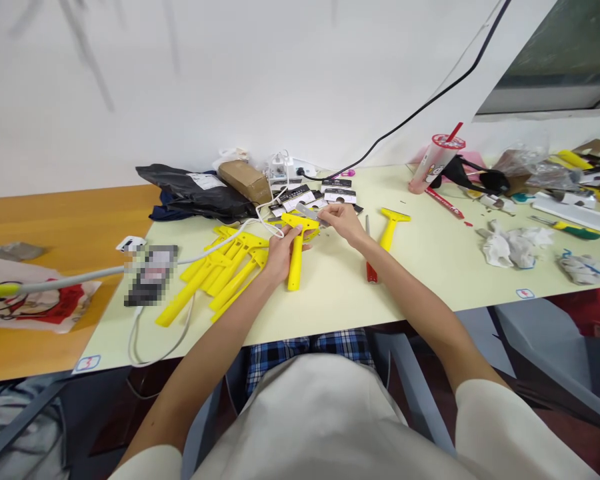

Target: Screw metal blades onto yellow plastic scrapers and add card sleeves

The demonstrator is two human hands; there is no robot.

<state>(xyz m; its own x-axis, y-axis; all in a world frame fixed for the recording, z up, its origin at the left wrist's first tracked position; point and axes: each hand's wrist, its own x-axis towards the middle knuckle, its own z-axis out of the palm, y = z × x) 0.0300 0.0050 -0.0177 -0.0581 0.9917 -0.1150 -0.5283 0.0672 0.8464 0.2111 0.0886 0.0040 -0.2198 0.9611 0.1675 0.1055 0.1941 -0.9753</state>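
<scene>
My left hand (281,255) is closed around a yellow scraper (295,263), its wide head pointing away from me and its handle toward me. Between the fingertips of my right hand (344,221) is a flat grey metal blade (307,212), close to the scraper's head. Whether blade and head touch, I cannot tell. Left of my hands lies a pile of several yellow scrapers (215,267). Another yellow scraper (389,233) rests beyond my right forearm, and a screwdriver with a red handle (371,272) lies beside that forearm.
Black-and-white packs (340,195), a brown box (245,181) and a black bag (195,190) sit along the wall. A white cable (215,248) crosses the pile. Farther right stand a drink cup (436,163), crumpled tissues (513,245) and a green-yellow screwdriver (575,229).
</scene>
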